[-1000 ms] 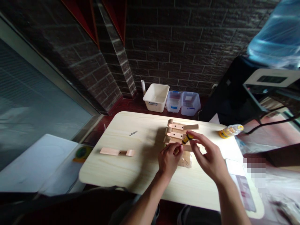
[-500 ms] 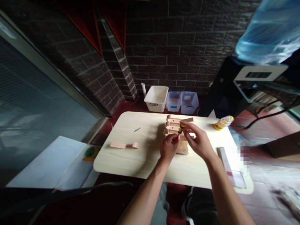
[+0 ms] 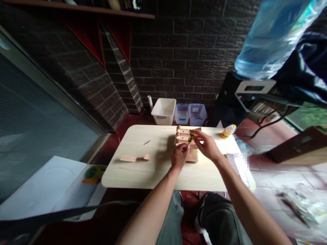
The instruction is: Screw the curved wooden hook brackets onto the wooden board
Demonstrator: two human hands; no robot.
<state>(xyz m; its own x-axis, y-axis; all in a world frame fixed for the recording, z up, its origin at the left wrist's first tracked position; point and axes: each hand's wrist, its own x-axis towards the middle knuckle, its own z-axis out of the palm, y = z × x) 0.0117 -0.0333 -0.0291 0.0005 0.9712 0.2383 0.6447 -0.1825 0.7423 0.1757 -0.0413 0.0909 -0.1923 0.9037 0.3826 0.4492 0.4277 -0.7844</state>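
Gripping the short yellow-and-black screwdriver (image 3: 191, 137): right hand (image 3: 207, 145), fingers closed on its handle, the tool steep and slightly tilted.
Screwdriver's lower end: bunched fingers of the left hand (image 3: 179, 155) beside it; cannot tell whether they grasp anything.
Under the hands: pale wooden strips (image 3: 183, 131) with rounded raised ends, side by side, dark spots showing, near a flat light-brown board (image 3: 192, 158).
Left on the pale wood-grain counter (image 3: 138, 175): loose pale wooden strip (image 3: 129, 159) with one curled end; small dark slender pieces (image 3: 146, 142) beyond it.
Far right corner: yellow-and-clear plastic bottle (image 3: 228, 131).
Floor behind: cream plastic bin (image 3: 163, 112) beside two clear plastic boxes (image 3: 197, 115).
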